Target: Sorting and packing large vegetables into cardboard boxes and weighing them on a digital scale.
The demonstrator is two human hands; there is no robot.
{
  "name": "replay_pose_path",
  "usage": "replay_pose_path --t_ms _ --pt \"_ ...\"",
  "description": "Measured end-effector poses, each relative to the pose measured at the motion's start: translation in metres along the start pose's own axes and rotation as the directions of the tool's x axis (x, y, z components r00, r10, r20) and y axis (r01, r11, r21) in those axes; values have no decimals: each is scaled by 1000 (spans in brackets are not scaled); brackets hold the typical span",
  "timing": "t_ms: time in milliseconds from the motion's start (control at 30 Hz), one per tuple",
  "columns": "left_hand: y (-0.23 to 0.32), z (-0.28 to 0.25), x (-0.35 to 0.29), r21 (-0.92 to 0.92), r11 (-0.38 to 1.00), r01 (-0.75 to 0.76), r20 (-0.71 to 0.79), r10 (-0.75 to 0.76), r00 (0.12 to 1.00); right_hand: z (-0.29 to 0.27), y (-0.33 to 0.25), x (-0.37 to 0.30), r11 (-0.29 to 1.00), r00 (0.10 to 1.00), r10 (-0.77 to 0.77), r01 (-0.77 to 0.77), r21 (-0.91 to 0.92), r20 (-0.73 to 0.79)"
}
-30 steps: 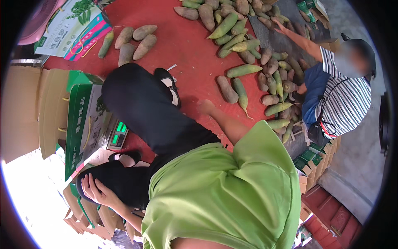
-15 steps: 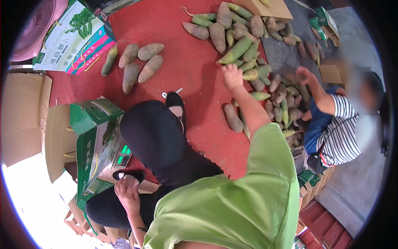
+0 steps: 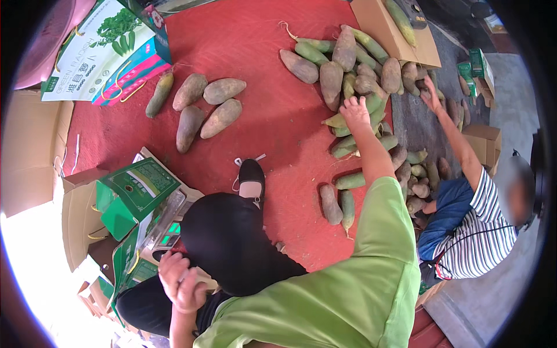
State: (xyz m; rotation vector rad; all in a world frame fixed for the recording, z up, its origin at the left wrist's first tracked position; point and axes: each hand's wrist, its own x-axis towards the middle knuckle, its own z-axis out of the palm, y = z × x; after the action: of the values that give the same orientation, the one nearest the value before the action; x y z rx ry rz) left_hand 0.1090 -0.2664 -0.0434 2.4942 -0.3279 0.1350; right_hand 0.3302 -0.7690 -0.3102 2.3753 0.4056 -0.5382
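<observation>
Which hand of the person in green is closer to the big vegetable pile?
Right. The right hand is over the pile, perhaps touching it; the left hand is well away, near the scale.

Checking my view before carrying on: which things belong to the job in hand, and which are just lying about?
Seemingly in the job:
right hand, over the root-vegetable pile, contact unclear
left hand, near the scale
green carton, at the scale

Seemingly just lying about:
pink basket
cardboard box, far left
small green cartons, upper right
</observation>
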Motion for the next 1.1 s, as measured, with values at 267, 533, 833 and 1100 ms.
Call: replay_pose_path --t_ms 267,533,833,1100 --pt "9 34 71 -29 928 -371 197 369 908 -32 -33 -80 882 717 -419 468 62 557" --pt "2 39 84 -53 948 -314 174 319 932 -45 16 68 408 815 565 -409 816 127" --pt "-7 41 87 -48 950 -310 173 313 934 -54 -1 58 218 905 237 -405 888 354" --pt "-16 44 91 -78 955 -286 159 295 942 -132 -24 -35 747 637 -576 153 647 513"
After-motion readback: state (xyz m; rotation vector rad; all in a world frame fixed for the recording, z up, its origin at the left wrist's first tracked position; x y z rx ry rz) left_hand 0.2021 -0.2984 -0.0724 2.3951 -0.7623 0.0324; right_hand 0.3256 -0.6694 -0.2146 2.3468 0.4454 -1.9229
